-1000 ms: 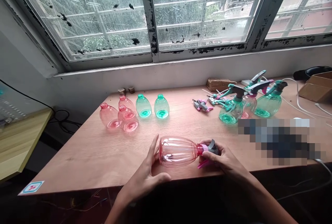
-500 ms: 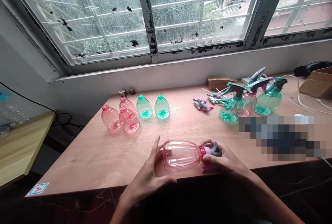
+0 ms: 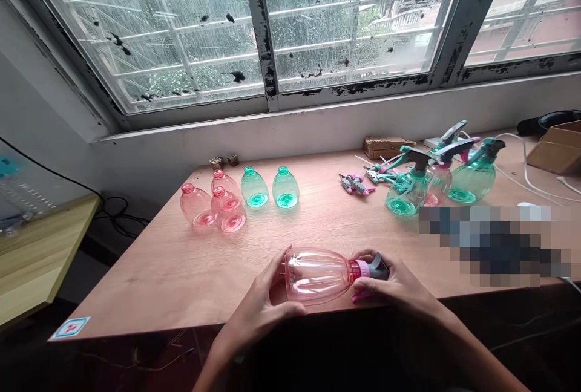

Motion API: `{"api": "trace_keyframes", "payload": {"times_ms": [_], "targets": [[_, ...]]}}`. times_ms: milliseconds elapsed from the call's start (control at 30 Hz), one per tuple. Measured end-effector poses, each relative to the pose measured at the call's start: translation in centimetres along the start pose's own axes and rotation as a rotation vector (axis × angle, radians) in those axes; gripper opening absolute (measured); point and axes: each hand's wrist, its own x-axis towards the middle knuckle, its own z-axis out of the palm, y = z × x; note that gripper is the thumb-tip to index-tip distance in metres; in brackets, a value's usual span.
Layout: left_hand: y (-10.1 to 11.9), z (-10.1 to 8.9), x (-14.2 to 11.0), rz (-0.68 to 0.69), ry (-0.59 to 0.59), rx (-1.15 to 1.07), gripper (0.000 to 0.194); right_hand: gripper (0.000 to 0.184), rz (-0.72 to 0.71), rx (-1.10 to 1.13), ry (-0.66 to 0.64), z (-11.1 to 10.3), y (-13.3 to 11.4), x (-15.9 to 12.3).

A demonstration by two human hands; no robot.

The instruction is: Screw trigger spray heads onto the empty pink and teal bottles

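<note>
On the wooden table (image 3: 149, 283), at least three spray bottles (image 3: 474, 181) stand with heads on; a pink spray bottle (image 3: 318, 274) lies sideways by the near edge, right hand (image 3: 391, 283) gripping its trigger head (image 3: 378, 267), left hand (image 3: 263, 301) cupping its base, firmness unclear; five bottles (image 3: 285, 191) lack heads, trigger sprayers (image 3: 354, 184) lie loose

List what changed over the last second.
The held bottle shifted slightly right and toward the near table edge. The left hand drew in around its base. Unchanged: right hand on the sprayer head, standing bottles, loose sprayers.
</note>
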Motion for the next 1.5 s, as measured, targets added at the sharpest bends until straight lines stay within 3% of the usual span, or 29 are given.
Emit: {"api": "trace_keyframes", "payload": {"times_ms": [100,233,433,500,600,667,767,900,1000,1200,1300,1367,1500], "targets": [[0.3,0.2,0.3,-0.008,-0.005,-0.045,0.077,0.034,-0.101,-0.094,0.020,-0.1,0.7,0.2],[0.7,0.9,1.2,-0.072,0.014,-0.118,0.045,0.029,-0.236,-0.202,0.084,0.0,1.5,0.5],[0.1,1.6,2.8,-0.053,0.068,-0.107,0.050,0.029,-0.371,-0.298,0.204,0.1,2.2,0.6],[0.0,1.5,2.6,-0.033,0.060,-0.119,0.052,0.028,-0.355,-0.283,0.223,0.0,2.2,0.6],[-0.2,1.1,1.5,-0.017,-0.022,-0.161,0.070,0.032,-0.250,-0.228,0.195,0.0,1.6,0.4],[-0.4,0.9,0.9,0.042,-0.081,-0.225,0.078,0.035,-0.162,-0.169,0.125,0.3,0.9,0.5],[-0.7,0.6,0.6,0.142,-0.045,-0.308,0.083,0.033,-0.116,-0.104,-0.003,1.2,-0.1,0.8],[-0.5,0.7,1.0,-0.072,0.069,-0.305,0.099,0.030,-0.065,-0.040,-0.109,1.9,-0.3,1.2],[-0.2,0.9,1.2,-0.084,0.073,-0.262,0.103,0.031,-0.021,0.053,-0.093,1.5,0.0,1.2],[-0.4,1.6,1.4,0.003,0.087,-0.030,0.104,0.030,-0.095,0.102,-0.021,1.0,0.3,1.5],[-0.6,1.6,1.4,-0.015,0.076,-0.015,0.116,0.029,-0.125,0.091,-0.004,1.3,0.2,1.5],[-0.6,1.4,1.4,-0.032,0.088,-0.057,0.114,0.030,-0.129,0.093,0.000,1.5,0.1,1.4],[-0.2,1.1,1.6,-0.071,0.103,-0.158,0.084,0.032,-0.144,0.075,-0.009,1.7,0.1,1.4]]}}
